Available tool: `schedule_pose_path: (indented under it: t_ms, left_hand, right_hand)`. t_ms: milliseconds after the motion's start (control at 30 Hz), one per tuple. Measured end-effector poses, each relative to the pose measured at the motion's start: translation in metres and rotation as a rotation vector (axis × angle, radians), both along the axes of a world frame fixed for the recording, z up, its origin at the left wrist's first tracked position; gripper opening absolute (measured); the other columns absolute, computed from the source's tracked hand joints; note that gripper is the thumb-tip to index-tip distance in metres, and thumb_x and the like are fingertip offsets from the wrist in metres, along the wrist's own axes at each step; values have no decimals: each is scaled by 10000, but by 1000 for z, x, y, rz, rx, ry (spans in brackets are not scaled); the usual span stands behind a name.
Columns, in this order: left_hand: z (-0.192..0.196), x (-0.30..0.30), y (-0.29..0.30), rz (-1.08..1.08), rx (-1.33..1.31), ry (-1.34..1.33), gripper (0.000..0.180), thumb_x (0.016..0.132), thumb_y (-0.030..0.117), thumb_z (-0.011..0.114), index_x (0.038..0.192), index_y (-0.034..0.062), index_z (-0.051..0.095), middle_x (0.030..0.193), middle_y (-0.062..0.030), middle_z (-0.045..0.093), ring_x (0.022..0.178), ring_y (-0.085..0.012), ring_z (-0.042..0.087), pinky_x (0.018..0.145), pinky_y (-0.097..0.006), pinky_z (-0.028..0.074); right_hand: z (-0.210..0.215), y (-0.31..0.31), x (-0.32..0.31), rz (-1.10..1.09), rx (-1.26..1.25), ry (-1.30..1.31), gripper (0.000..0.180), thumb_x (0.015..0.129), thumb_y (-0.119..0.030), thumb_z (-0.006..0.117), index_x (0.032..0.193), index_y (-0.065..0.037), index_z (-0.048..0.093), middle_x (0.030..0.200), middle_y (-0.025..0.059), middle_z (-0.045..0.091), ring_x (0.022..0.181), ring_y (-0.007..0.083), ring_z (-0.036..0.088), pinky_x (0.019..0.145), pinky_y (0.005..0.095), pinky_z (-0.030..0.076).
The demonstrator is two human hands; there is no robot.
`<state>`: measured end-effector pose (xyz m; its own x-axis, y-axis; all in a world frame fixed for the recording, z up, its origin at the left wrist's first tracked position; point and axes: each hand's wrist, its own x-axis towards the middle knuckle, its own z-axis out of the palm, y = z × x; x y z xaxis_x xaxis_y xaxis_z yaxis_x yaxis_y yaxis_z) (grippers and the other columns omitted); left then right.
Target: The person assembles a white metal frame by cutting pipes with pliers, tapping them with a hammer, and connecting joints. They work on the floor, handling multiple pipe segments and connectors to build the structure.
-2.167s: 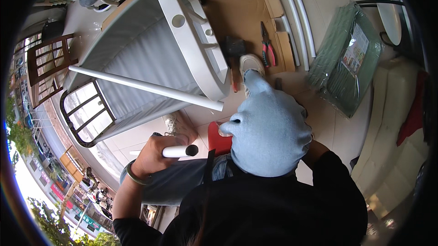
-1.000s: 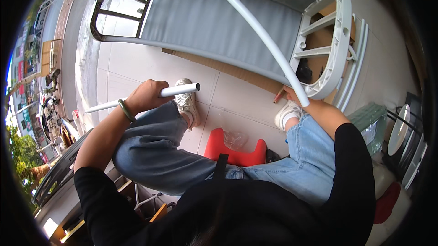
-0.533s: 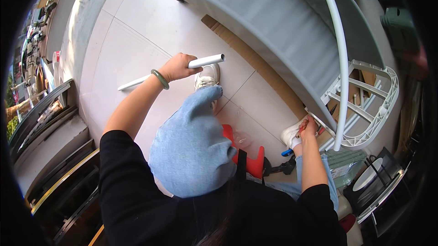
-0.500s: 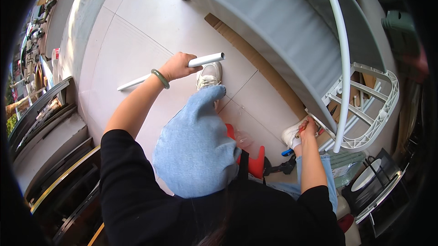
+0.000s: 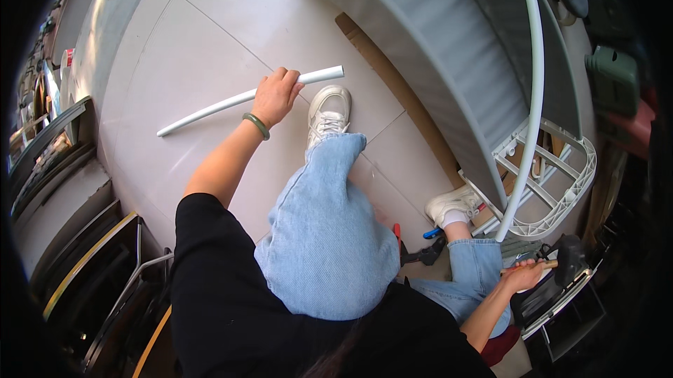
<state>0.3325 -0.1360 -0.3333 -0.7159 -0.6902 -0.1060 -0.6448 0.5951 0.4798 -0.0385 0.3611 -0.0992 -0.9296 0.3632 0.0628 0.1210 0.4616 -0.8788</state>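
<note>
While your left grip closes around a slim white tube, your right grip is wrapped about the wooden handle of a black-headed mallet. Seen from your head camera, the tube lies across the pale tiled floor in the picture, its near-level length slanting down to your left, its right end just beyond the toe of your left shoe; you cannot tell from here whether it touches the floor. The mallet is off to your right, beside your denim-covered leg, with its head pointing away from you.

Ahead of you and to the right stands the biggest container, a grey fabric-sided bin. Its open side shows a lining with soft folds running through it. A longer white tube passes in front of that opening, its lower end beside a white ribbed end frame. Between the crossbars of this frame you see brown cardboard and more white tubes. A cardboard strip runs along the bin's near edge.

Near your right shoe are a blue-handled item and a black object. At the far right, a green plastic piece is too blurred for you to tell whether it holds anything.
</note>
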Motion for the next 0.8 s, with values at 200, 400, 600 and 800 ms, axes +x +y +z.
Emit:
schedule_pose_path:
  t_ms: [200,400,600,800]
  left_hand:
    - [-28,-7,-6,106,-72,12,196,851,244,668,976,120,581,872,-66,560,842,-274,556,711,-400,431]
    - [-61,5,-7,235,-83,-18,206,770,164,728,928,106,609,892,-72,585,874,-285,562,749,-398,462]
    - [-91,7,-2,412,-220,141,262,732,134,746,978,145,657,950,-30,630,922,-257,572,816,-391,439]
    - [-93,5,-1,444,-165,161,273,732,118,739,993,136,661,961,-19,635,949,-248,565,854,-387,412]
  right_hand:
    - [73,-117,101,872,-51,31,293,986,-204,495,1168,21,448,843,92,554,596,117,495,554,215,431]
    - [-47,-258,156,1372,313,-252,272,828,-86,699,1057,23,601,798,62,621,676,131,572,632,254,454]
    - [-160,-329,160,1408,359,-425,302,863,-188,666,1058,22,572,921,192,646,828,328,639,742,398,493]
    - [-215,-388,147,1494,457,-539,361,922,-335,596,1016,12,556,850,231,646,829,390,633,731,432,481]
